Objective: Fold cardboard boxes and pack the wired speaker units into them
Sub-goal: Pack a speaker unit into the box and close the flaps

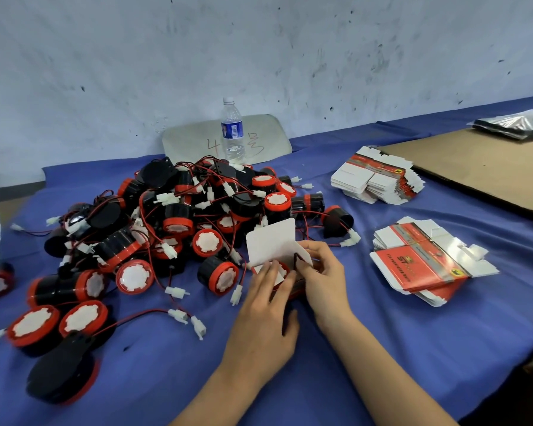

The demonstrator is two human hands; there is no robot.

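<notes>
Left hand [263, 309] fingers press flat on the box [271, 241], right hand [323, 272] fingers pinch the wire [296, 259], which could snag under the closing lid

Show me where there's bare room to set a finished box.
Bare blue cloth: right of the right hand, in front of the near box stack, and between both stacks. The cardboard sheet is mostly bare. The speaker pile crowds the left.

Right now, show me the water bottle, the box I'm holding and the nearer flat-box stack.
water bottle [232, 130]: head view, its label.
box [271, 239]: head view, its raised white flap.
nearer flat-box stack [413, 263]: head view, its red top panel.
</notes>
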